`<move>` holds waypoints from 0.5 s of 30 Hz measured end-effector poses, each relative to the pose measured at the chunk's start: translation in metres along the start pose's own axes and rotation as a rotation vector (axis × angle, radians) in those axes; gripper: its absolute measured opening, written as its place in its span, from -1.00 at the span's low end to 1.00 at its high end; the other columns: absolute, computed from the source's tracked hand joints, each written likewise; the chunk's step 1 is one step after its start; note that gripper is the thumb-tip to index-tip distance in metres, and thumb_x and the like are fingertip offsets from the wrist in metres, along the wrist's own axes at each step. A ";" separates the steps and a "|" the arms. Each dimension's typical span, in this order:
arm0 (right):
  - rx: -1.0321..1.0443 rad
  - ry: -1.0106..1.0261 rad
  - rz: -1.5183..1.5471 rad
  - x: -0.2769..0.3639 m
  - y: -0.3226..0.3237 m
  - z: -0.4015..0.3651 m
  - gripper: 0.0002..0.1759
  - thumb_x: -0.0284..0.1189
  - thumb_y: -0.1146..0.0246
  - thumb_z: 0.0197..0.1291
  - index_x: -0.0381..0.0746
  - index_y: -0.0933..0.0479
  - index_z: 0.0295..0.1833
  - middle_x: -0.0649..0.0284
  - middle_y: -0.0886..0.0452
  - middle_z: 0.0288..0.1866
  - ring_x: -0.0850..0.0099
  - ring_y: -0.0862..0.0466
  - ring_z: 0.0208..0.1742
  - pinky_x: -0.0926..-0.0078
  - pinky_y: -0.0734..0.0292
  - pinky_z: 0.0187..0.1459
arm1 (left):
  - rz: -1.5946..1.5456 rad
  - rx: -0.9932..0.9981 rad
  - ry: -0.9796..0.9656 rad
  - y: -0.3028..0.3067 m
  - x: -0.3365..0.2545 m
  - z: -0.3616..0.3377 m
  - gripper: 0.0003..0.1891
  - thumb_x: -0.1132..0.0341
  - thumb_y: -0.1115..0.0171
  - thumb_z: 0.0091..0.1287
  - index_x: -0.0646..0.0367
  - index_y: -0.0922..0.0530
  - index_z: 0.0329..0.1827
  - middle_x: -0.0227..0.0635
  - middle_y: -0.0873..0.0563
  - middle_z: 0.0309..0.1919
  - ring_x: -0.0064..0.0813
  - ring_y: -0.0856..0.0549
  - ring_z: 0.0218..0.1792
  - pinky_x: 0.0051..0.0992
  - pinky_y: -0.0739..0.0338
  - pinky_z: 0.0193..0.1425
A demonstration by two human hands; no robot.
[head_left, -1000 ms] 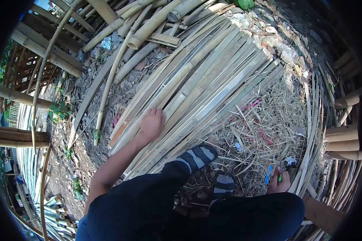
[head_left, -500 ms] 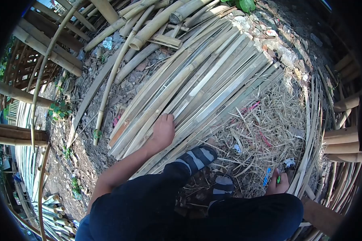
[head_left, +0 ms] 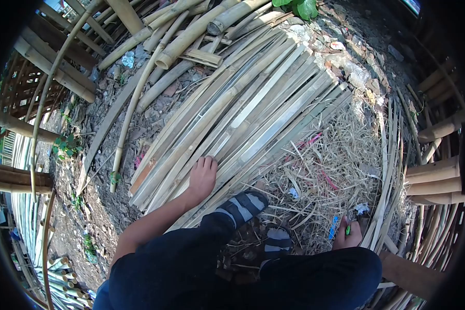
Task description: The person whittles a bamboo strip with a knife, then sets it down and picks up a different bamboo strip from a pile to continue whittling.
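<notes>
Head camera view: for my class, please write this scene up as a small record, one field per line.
Left hand: fingers on the bamboo strips; grip unclear
Right hand: closed around a small green object
Strip layout: roughly side by side, on the ground
Right of strips: loose, pale shavings
Beyond strips: thicker round poles
Footwear: dark and grey

Split bamboo [head_left: 253,112]: open air above, passable.
Shavings [head_left: 341,160]: low tangle, open from above.
Feet [head_left: 247,206] and knees [head_left: 349,266]: block the near side.
Long slats [head_left: 390,170]: hem the outer side of the right hand [head_left: 349,237].
Thick poles [head_left: 194,39]: crowd the far left.
</notes>
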State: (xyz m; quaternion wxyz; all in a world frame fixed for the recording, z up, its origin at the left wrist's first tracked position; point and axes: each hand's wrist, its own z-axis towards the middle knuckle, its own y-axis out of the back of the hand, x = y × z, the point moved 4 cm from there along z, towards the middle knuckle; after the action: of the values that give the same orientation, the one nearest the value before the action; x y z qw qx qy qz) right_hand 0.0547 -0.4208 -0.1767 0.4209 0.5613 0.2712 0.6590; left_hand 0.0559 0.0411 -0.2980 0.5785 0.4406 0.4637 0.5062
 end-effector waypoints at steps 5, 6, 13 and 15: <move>-0.008 0.038 -0.043 0.004 0.003 0.002 -0.73 -0.58 -0.38 0.19 -0.34 -0.43 -0.48 0.08 -0.43 -0.53 0.15 -0.46 -0.55 0.28 -0.32 -0.45 | 0.006 0.027 -0.018 -0.004 -0.001 0.000 -0.60 0.45 -0.16 0.14 0.37 -0.52 0.08 -0.08 -0.54 0.01 -0.15 -0.54 0.00 -0.29 -0.52 0.01; -0.011 0.041 -0.039 0.004 0.003 0.002 -0.72 -0.58 -0.38 0.20 -0.34 -0.42 -0.48 0.09 -0.42 -0.54 0.15 -0.45 -0.55 0.27 -0.31 -0.45 | -0.027 0.015 -0.002 -0.002 -0.001 0.001 -0.60 0.47 -0.15 0.14 0.37 -0.52 0.09 -0.08 -0.54 0.01 -0.13 -0.54 0.00 -0.27 -0.51 0.02; 0.033 -0.007 -0.030 -0.004 -0.003 0.000 -0.64 -0.54 -0.35 0.27 -0.33 -0.35 -0.51 0.09 -0.37 -0.57 0.15 -0.38 -0.58 0.25 -0.27 -0.47 | -0.112 -0.057 0.212 0.012 0.001 0.002 -0.60 0.54 -0.12 0.14 0.25 -0.54 0.09 0.00 -0.56 0.04 -0.01 -0.53 0.03 -0.11 -0.45 0.08; 0.039 -0.020 -0.009 -0.006 -0.005 0.000 -0.64 -0.53 -0.35 0.27 -0.33 -0.35 -0.50 0.09 -0.37 -0.57 0.14 -0.38 -0.58 0.25 -0.27 -0.47 | -0.157 -0.030 0.237 0.006 0.008 0.005 -0.63 0.56 -0.11 0.14 0.24 -0.54 0.06 0.01 -0.57 0.03 0.01 -0.54 0.02 -0.11 -0.45 0.09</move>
State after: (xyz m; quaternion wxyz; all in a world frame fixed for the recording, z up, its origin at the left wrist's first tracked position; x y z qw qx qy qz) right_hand 0.0554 -0.4233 -0.1835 0.4158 0.5746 0.2822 0.6460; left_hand 0.0600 0.0496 -0.2922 0.5639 0.3316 0.5542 0.5148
